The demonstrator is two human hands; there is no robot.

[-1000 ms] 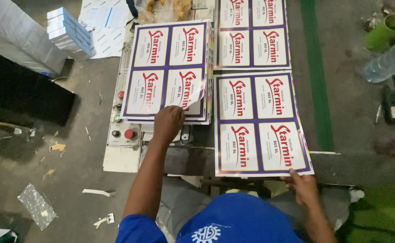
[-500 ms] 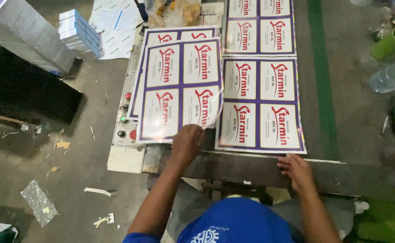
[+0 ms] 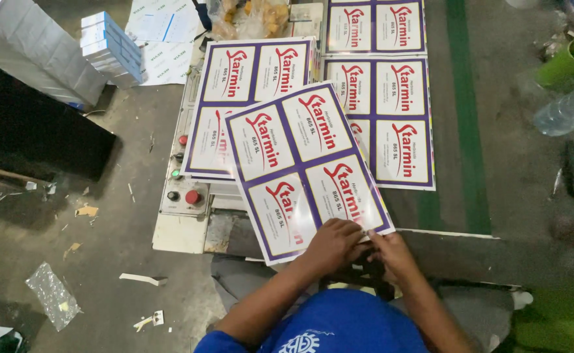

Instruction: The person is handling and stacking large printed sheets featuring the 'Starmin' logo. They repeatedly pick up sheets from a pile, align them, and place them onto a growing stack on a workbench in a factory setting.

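Observation:
A glossy label sheet (image 3: 300, 163), purple-bordered with four white labels in red print, lies tilted across the work surface. My left hand (image 3: 329, 245) grips its near edge from above. My right hand (image 3: 391, 253) pinches the same edge at the near right corner, right next to the left hand. Under the sheet's left side sits a stack of the same sheets (image 3: 248, 78). A second sheet (image 3: 391, 124) lies flat to the right, partly covered by the held one.
A further sheet (image 3: 375, 26) lies at the far end. A control panel with red buttons (image 3: 184, 189) sits left of the stack. Small boxes (image 3: 107, 49), a black mat (image 3: 32, 131), a green cup (image 3: 565, 62) and a plastic bottle (image 3: 571, 108) lie around. Paper scraps litter the floor.
My left hand has lifted the top sheet off the left stack and drawn it toward the middle. My right hand left the right sheet's corner and joined it.

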